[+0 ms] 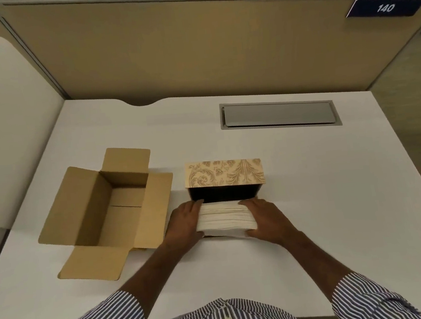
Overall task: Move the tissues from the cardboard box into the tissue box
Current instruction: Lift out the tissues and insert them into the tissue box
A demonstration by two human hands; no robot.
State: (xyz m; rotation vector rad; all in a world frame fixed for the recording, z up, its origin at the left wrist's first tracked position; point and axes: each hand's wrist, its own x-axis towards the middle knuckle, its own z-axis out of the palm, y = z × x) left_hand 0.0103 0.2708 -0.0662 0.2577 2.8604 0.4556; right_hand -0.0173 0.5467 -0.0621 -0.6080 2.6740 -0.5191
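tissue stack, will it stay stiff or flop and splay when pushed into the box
The tissue stack is probably soft and floppy: loose layered sheets show along its side. Both hands, left hand and right hand, clamp its ends, so it likely splays unsupported. Probably light too.

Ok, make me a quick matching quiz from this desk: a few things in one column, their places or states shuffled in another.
Things:
1. cardboard box
2. tissue stack
3. tissue box
4. number sign

States or places:
A. held between left hand and right hand
B. on the partition, far right
C. flaps open, no tissues inside
D. floral pattern, dark open interior

Pairs: 1-C, 2-A, 3-D, 4-B
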